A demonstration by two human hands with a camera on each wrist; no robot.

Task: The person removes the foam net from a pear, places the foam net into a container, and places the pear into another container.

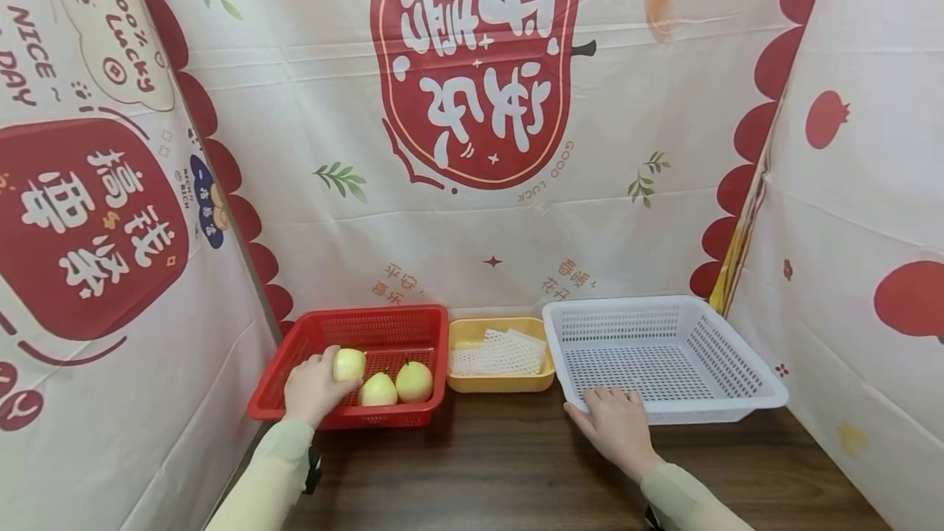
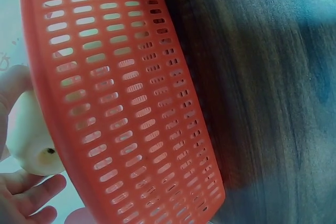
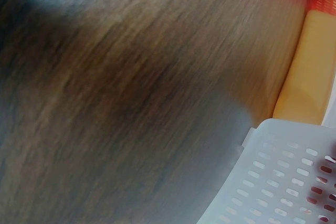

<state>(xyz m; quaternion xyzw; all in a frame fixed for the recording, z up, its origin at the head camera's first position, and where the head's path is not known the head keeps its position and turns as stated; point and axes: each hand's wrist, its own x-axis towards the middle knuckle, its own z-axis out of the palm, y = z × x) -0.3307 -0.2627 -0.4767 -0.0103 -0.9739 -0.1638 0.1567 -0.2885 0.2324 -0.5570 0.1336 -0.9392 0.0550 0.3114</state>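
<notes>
My left hand (image 1: 315, 388) grips a yellow-green pear (image 1: 350, 365) between thumb and fingers, over the left part of the red basket (image 1: 387, 416). In the left wrist view the held pear (image 2: 32, 137) shows just beyond the basket's rim. Another pear (image 1: 378, 390) and a third pear (image 1: 415, 382) sit in the basket's near right part. My right hand (image 1: 618, 426) rests on the near rim of the white basket (image 1: 708, 410), fingers lying over the edge, toward its left corner. The right wrist view shows that basket's perforated wall (image 3: 273, 182), with the hand itself out of sight.
Between the two larger baskets stands a small yellow basket (image 1: 501, 384) with white foam fruit nets (image 1: 505, 353) in it. All three stand on a dark wooden table (image 1: 472, 465). Printed cloth (image 1: 310, 252) hangs behind and on both sides.
</notes>
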